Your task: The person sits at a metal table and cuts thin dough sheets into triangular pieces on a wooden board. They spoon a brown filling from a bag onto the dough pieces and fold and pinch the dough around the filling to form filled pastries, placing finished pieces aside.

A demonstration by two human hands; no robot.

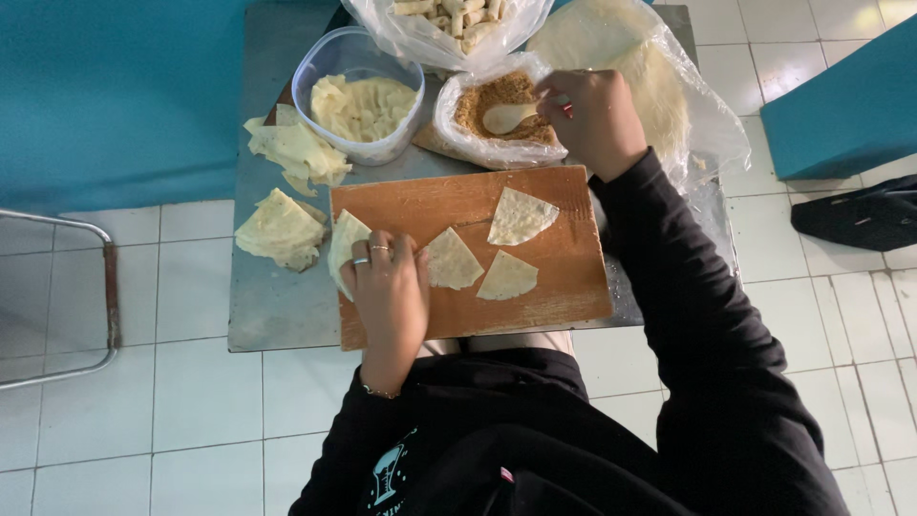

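Note:
My left hand (387,291), with rings on two fingers, lies flat on the wooden board (564,277), its fingers resting on a pale dough triangle (344,241) at the board's left edge. Three more dough triangles, one (451,260), another (507,278) and a third (521,216), lie spread on the board. My right hand (594,117) grips the handle of a spoon (506,118) whose bowl sits in brown crumbly filling inside a plastic bag (487,110) behind the board.
A clear plastic tub (330,67) holds folded dough. Loose dough pieces (282,229) lie on the metal table (277,306) to the left. A bag of rolled pieces (449,19) and a bag of round sheets (659,86) are at the back. White tiled floor surrounds the table.

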